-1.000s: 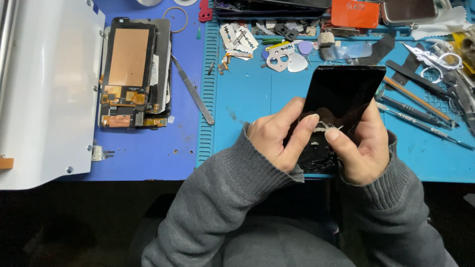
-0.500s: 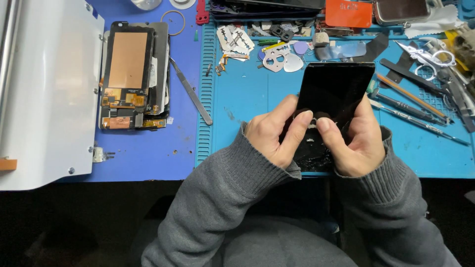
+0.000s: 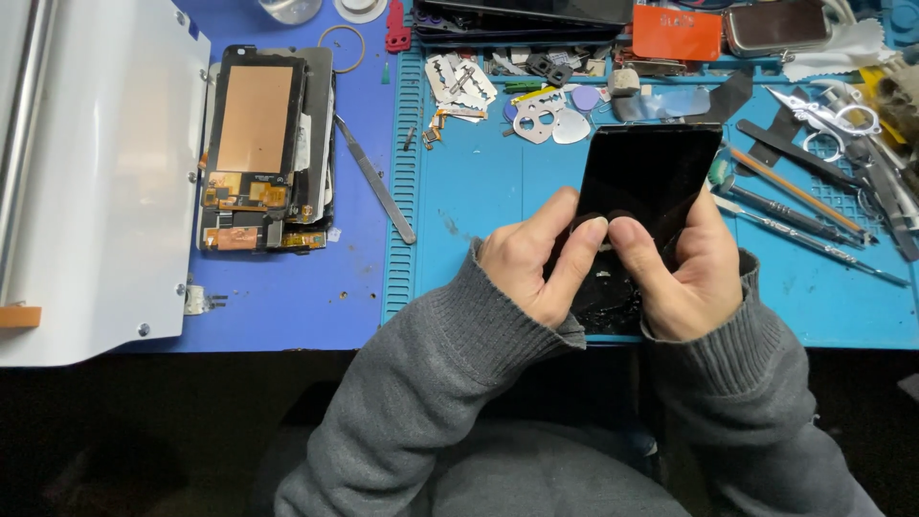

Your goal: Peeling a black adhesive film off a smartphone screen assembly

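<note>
Both the left hand [image 3: 536, 263] and the right hand [image 3: 684, 273] curl closed around a black phone screen [image 3: 651, 172], thumbs pressing its lower, seemingly cracked end; its long axis points away over the blue desk [image 3: 479, 191].

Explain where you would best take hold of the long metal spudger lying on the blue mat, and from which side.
Grip the metal spudger at its middle, from above, pinching across its narrow width. It lies flat and diagonal on the blue mat, free on both sides, and clear of both hands.
</note>
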